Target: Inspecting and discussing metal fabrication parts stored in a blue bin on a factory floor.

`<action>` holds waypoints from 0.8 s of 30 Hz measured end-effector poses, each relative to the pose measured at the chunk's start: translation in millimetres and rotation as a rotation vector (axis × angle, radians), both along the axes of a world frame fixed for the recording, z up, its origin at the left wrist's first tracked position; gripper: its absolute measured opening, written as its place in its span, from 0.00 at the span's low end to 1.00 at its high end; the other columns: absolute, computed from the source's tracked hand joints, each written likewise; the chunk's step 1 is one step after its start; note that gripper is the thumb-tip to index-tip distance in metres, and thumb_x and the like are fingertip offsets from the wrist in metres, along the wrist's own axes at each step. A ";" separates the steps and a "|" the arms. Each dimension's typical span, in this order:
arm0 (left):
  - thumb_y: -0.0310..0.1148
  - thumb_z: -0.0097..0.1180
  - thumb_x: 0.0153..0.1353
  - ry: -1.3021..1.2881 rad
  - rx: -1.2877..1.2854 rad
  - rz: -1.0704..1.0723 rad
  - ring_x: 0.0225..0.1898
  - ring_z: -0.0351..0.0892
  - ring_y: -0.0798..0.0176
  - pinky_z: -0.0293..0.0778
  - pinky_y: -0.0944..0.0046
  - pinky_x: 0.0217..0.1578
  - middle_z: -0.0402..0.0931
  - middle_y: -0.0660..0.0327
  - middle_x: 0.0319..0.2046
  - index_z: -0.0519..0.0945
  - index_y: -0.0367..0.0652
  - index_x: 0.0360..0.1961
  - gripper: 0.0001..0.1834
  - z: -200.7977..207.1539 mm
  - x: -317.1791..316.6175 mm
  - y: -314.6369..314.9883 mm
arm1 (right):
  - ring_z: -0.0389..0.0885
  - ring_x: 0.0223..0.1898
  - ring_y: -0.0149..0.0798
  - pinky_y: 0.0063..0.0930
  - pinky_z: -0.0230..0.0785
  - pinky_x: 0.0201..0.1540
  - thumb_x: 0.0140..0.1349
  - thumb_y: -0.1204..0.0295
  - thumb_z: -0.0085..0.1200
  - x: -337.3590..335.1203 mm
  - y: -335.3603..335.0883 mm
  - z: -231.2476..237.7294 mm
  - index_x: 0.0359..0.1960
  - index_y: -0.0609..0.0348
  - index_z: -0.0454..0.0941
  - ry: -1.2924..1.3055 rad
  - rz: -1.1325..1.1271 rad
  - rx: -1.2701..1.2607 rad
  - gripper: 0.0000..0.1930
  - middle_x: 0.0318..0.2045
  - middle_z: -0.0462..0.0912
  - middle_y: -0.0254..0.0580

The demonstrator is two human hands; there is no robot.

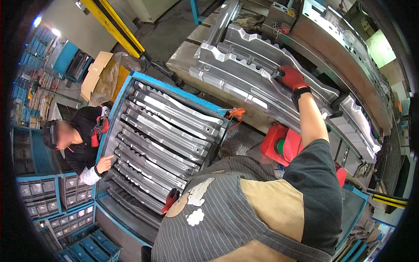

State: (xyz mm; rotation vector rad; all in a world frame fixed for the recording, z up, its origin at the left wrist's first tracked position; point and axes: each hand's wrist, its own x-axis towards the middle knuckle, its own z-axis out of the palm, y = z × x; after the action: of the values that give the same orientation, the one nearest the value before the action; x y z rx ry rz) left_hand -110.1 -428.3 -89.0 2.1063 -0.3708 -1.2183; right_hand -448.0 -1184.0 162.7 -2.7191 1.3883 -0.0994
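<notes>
My right hand (291,77), in a red glove with dark fingertips, reaches out to a long stamped metal panel (244,78) with a wavy edge, lying on the press die. Its fingers are closed at the panel's upper edge. My left hand (170,201), also gloved in red, is low beside my apron at the near side of a blue-framed bin (174,94). The apron covers part of it, and whether its fingers grip anything does not show. Several similar long metal panels (161,139) lie in rows inside the bin.
Across the bin, a person (80,135) in dark clothes rests a bare hand (104,164) near its rim. A red box (279,142) with a green round part stands below the die. A yellow post (115,26) rises at the back, near an open cardboard box (97,75).
</notes>
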 end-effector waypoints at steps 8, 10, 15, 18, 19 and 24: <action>0.39 0.53 0.62 0.001 0.031 0.009 0.47 0.74 0.63 0.69 0.64 0.48 0.75 0.56 0.48 0.70 0.36 0.55 0.24 -4.0 -11.0 4.0 | 0.72 0.53 0.47 0.35 0.65 0.56 0.46 0.67 0.58 -7.7 2.1 5.4 0.50 0.49 0.75 -0.102 0.062 -0.026 0.24 0.50 0.76 0.42; 0.39 0.53 0.62 0.000 0.040 0.005 0.47 0.74 0.63 0.69 0.64 0.48 0.75 0.55 0.48 0.70 0.36 0.55 0.24 -3.3 -12.4 5.1 | 0.72 0.53 0.47 0.35 0.65 0.56 0.46 0.69 0.58 -6.0 5.4 11.1 0.50 0.49 0.75 -0.145 0.046 0.008 0.25 0.50 0.76 0.42; 0.40 0.53 0.62 0.004 0.031 -0.020 0.47 0.74 0.63 0.69 0.64 0.47 0.75 0.55 0.48 0.70 0.36 0.55 0.24 -5.5 -15.2 -5.3 | 0.72 0.54 0.48 0.39 0.65 0.56 0.48 0.68 0.56 -2.5 6.8 28.3 0.53 0.47 0.72 -0.103 0.029 0.101 0.26 0.54 0.73 0.45; 0.40 0.53 0.62 0.027 -0.017 -0.069 0.47 0.74 0.63 0.70 0.64 0.47 0.75 0.55 0.48 0.70 0.36 0.55 0.24 -7.6 -9.8 -22.3 | 0.74 0.51 0.49 0.40 0.68 0.52 0.49 0.68 0.57 -7.6 11.1 17.7 0.56 0.47 0.68 -0.084 0.092 -0.102 0.28 0.51 0.75 0.46; 0.40 0.53 0.62 0.037 -0.043 -0.087 0.47 0.74 0.63 0.70 0.64 0.47 0.75 0.55 0.48 0.71 0.35 0.55 0.24 -6.8 -8.1 -27.1 | 0.74 0.50 0.49 0.40 0.68 0.52 0.49 0.68 0.57 -6.0 14.7 18.0 0.56 0.47 0.67 -0.072 0.092 -0.141 0.29 0.49 0.75 0.46; 0.41 0.54 0.61 -0.105 -0.012 -0.097 0.51 0.73 0.57 0.68 0.60 0.51 0.75 0.51 0.50 0.71 0.34 0.54 0.25 3.1 -22.5 -64.3 | 0.75 0.47 0.49 0.40 0.69 0.50 0.48 0.71 0.56 6.0 30.8 41.5 0.57 0.48 0.65 0.010 0.041 -0.201 0.29 0.46 0.76 0.46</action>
State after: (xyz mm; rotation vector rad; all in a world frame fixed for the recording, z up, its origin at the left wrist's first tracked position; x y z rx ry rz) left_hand -132.7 -492.6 -85.9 2.1693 -0.5314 -1.1589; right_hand -442.0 -1153.2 204.2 -2.9113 1.3953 -0.2345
